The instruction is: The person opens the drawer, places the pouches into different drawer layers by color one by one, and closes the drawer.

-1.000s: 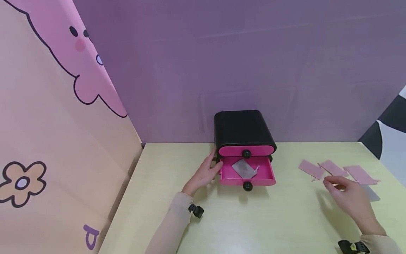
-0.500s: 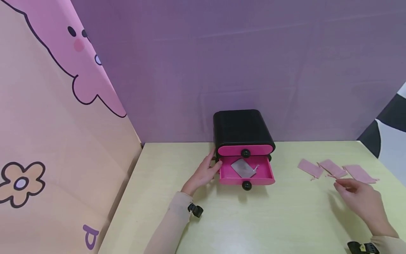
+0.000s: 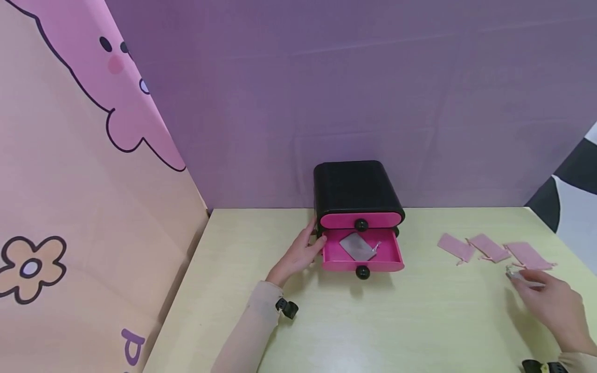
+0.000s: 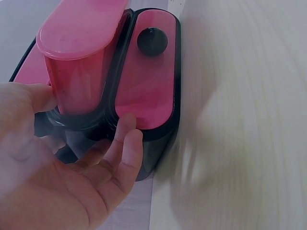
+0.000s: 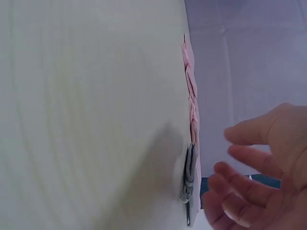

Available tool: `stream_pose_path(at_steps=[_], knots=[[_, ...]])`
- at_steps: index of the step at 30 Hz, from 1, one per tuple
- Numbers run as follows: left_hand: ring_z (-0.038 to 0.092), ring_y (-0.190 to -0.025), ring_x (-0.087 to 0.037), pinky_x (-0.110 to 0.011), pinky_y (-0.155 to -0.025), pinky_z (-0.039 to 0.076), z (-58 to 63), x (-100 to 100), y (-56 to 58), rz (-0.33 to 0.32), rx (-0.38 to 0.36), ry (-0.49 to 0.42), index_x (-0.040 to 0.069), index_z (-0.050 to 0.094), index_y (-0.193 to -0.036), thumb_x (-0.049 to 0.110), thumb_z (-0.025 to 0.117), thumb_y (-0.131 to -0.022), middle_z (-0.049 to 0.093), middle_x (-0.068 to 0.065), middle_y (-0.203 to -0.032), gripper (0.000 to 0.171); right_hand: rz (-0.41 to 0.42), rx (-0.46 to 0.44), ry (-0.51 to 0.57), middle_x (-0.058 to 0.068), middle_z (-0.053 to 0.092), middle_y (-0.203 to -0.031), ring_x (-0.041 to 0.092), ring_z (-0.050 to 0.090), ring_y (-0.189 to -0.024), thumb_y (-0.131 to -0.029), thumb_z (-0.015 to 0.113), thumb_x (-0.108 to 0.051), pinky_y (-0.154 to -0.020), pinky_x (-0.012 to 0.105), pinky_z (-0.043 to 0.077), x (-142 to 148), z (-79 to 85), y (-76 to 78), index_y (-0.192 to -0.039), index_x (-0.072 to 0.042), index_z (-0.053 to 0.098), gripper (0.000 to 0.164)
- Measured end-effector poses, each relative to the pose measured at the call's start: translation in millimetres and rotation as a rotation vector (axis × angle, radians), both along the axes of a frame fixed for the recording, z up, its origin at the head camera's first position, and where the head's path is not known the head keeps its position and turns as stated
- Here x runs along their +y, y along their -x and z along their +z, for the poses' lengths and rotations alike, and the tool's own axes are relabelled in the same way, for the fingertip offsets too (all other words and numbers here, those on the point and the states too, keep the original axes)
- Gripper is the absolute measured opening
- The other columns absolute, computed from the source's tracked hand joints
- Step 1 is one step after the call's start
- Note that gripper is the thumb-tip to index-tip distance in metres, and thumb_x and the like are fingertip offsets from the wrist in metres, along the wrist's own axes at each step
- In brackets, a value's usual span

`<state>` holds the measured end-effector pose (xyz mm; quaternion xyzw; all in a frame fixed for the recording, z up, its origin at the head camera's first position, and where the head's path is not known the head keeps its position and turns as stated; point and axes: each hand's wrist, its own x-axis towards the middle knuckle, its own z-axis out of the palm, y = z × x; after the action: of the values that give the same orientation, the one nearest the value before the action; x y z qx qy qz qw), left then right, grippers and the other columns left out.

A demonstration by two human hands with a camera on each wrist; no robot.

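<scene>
Purple, creased backdrop (image 3: 298, 103) stands upright behind the pale surface (image 3: 396, 331). Near the rear edge of the surface sits the black cabinet (image 3: 356, 186), fitted with three pink drawers. The middle drawer (image 3: 338, 266) is extended forward; the upper and lower drawers are pushed in.

Two hands are in position. The left hand (image 3: 295, 259) is loosely spread at the cabinet's left front corner: thumb at the side of the middle drawer, fingertips along the lower housing. The right hand (image 3: 552, 300) is positioned over the right part of the surface, thumb and fingers parted and bent; the right wrist view shows a gap between them and the loose grey pouch (image 5: 191, 167).

This pouch lies on the surface, just in front of the rightmost of three pink pouches (image 3: 456, 247), which form a row. The drawer pouch (image 3: 357, 247), also grey, lies flat and diagonally inside the middle drawer, its pale drawstring toward the right. Round black knobs (image 3: 363, 272) are mounted on the drawer fronts.
</scene>
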<state>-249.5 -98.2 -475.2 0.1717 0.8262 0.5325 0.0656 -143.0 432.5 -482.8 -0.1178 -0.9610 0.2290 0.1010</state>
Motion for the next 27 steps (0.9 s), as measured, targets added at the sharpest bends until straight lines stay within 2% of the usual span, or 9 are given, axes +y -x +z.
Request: stream_pose_path(at_steps=[2, 4, 5, 9, 10, 16, 22, 27], knots=[[0.072, -0.096, -0.033, -0.04, -0.071, 0.06, -0.2, -0.3, -0.1, -0.002, -0.003, -0.003, 0.035, 0.013, -0.173, 0.039, 0.051, -0.112, 0.048, -0.016, -0.156, 0.072, 0.002, -0.028, -0.005, 0.036, 0.073, -0.11, 0.038, 0.073, -0.079, -0.105, 0.06, -0.039, -0.065, 0.037, 0.042, 3.8, -2.8, 0.3, -0.13, 0.013, 0.062, 0.058], [0.072, -0.096, -0.032, -0.038, -0.071, 0.059, -1.0, -0.3, -0.1, -0.004, -0.006, -0.006, 0.035, 0.013, -0.172, 0.039, 0.051, -0.112, 0.047, -0.016, -0.156, 0.072, 0.003, -0.059, -0.001, 0.037, 0.072, -0.111, 0.051, 0.071, -0.091, -0.106, 0.059, -0.038, -0.066, 0.038, 0.042, 6.4, -5.6, 1.0, -0.131, 0.014, 0.06, 0.058], [0.072, -0.096, -0.032, -0.037, -0.071, 0.059, -1.3, -0.3, -0.3, -0.005, -0.007, -0.007, 0.036, 0.013, -0.172, 0.039, 0.051, -0.112, 0.048, -0.016, -0.156, 0.072, 0.005, -0.064, -0.001, 0.037, 0.072, -0.113, 0.049, 0.071, -0.09, -0.106, 0.059, -0.036, -0.066, 0.038, 0.042, 7.4, -7.3, 1.2, -0.132, 0.014, 0.06, 0.056], [0.072, -0.099, -0.032, -0.036, -0.072, 0.059, -1.5, 0.4, -2.1, -0.005, -0.013, -0.011, 0.035, 0.014, -0.172, 0.04, 0.051, -0.112, 0.047, -0.016, -0.157, 0.071, -0.005, -0.07, 0.003, 0.037, 0.07, -0.117, 0.027, 0.068, -0.079, -0.102, 0.063, -0.025, -0.067, 0.036, 0.04, 8.9, -12.4, 2.0, -0.13, 0.014, 0.061, 0.049], [0.072, -0.1, -0.033, -0.036, -0.072, 0.059, -1.5, 0.6, -2.6, -0.004, -0.015, -0.011, 0.034, 0.014, -0.173, 0.04, 0.051, -0.112, 0.047, -0.017, -0.157, 0.072, -0.008, -0.07, 0.002, 0.037, 0.07, -0.116, 0.026, 0.067, -0.078, -0.1, 0.064, -0.022, -0.067, 0.035, 0.04, 8.8, -13.2, 2.1, -0.129, 0.015, 0.061, 0.047], [0.073, -0.103, -0.035, -0.04, -0.074, 0.06, -1.1, 0.2, -3.3, -0.009, -0.018, -0.023, 0.034, 0.014, -0.173, 0.04, 0.051, -0.112, 0.045, -0.017, -0.158, 0.071, -0.018, -0.111, -0.01, 0.036, 0.071, -0.109, 0.047, 0.067, -0.089, -0.096, 0.067, -0.02, -0.068, 0.04, 0.04, 7.4, -14.2, 4.2, -0.126, 0.016, 0.06, 0.048], [0.073, -0.097, -0.037, -0.04, -0.073, 0.06, 0.4, -0.8, -1.6, -0.009, -0.009, -0.02, 0.034, 0.012, -0.173, 0.04, 0.05, -0.112, 0.044, -0.017, -0.158, 0.072, -0.003, -0.173, -0.027, 0.04, 0.066, -0.116, 0.052, 0.064, -0.096, -0.093, 0.07, -0.015, -0.077, 0.058, 0.047, 7.1, -11.0, 10.2, -0.125, 0.018, 0.059, 0.047], [0.073, -0.095, -0.037, -0.04, -0.072, 0.06, -0.6, -0.9, -0.9, -0.011, -0.007, -0.024, 0.034, 0.013, -0.173, 0.04, 0.05, -0.112, 0.045, -0.017, -0.158, 0.071, -0.02, -0.206, -0.045, 0.041, 0.065, -0.118, 0.052, 0.061, -0.098, -0.093, 0.069, -0.012, -0.085, 0.067, 0.047, 8.5, -12.7, 13.5, -0.125, 0.018, 0.06, 0.045]])
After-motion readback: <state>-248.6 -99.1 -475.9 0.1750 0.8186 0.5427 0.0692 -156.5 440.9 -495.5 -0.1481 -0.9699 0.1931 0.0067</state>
